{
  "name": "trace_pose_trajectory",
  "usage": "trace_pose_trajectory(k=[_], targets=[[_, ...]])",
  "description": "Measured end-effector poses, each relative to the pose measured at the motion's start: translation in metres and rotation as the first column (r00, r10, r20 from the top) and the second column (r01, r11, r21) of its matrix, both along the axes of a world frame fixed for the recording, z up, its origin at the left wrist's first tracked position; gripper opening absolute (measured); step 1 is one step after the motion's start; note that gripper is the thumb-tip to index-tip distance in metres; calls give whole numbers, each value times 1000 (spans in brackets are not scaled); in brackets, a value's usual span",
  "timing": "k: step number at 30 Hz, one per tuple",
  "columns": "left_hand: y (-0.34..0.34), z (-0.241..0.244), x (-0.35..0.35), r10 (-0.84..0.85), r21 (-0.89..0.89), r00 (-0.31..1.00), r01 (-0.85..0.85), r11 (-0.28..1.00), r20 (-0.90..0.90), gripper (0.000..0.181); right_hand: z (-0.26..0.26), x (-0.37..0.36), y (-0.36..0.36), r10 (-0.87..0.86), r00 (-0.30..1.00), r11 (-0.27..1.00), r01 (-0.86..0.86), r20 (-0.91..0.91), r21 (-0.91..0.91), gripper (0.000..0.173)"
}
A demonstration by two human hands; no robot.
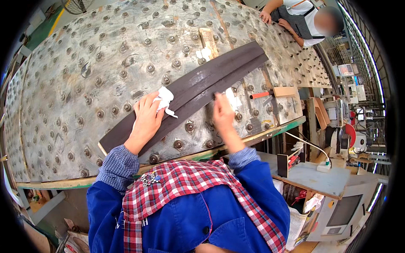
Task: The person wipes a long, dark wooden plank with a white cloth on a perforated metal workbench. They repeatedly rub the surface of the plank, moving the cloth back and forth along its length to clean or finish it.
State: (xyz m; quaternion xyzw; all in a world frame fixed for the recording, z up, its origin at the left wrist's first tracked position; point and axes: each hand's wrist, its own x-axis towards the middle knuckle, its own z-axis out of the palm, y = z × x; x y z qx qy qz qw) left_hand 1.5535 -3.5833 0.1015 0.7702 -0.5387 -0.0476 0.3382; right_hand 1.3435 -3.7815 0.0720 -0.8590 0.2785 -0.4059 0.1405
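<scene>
A long dark brown board with a lengthwise groove lies diagonally across a worktop studded with ball rollers. My left hand rests on the board's near left part, its fingers and thumb around a crumpled white cloth or tissue. Beside the board's near edge is my right hand, blurred, with the fingers curled; a small dark thing shows at its fingertips, too unclear to name. A piece of white paper or cloth lies just right of that hand.
A red-handled tool lies beside a wooden block at the right. Beyond the brown board are a wood piece and white scraps. Another person leans at the far right edge. A grey side table holds a power socket.
</scene>
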Motion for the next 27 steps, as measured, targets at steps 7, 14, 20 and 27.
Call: trace_pose_trajectory(k=[7, 14, 20, 27], targets=[[-2, 4, 0, 13, 4, 1000, -13, 1000, 22, 27, 29, 23, 118, 523, 827, 850, -488, -209, 196, 41], [1, 4, 2, -5, 42, 1000, 5, 999, 18, 36, 23, -4, -34, 71, 992, 991, -58, -100, 122, 17], [-2, 7, 0, 34, 41, 999, -33, 999, -29, 44, 35, -25, -115, -204, 922, 966, 244, -331, 86, 18], [-2, 10, 0, 28, 75, 999, -26, 997, -28, 42, 36, 21, 53, 214, 941, 975, -191, -262, 112, 19]])
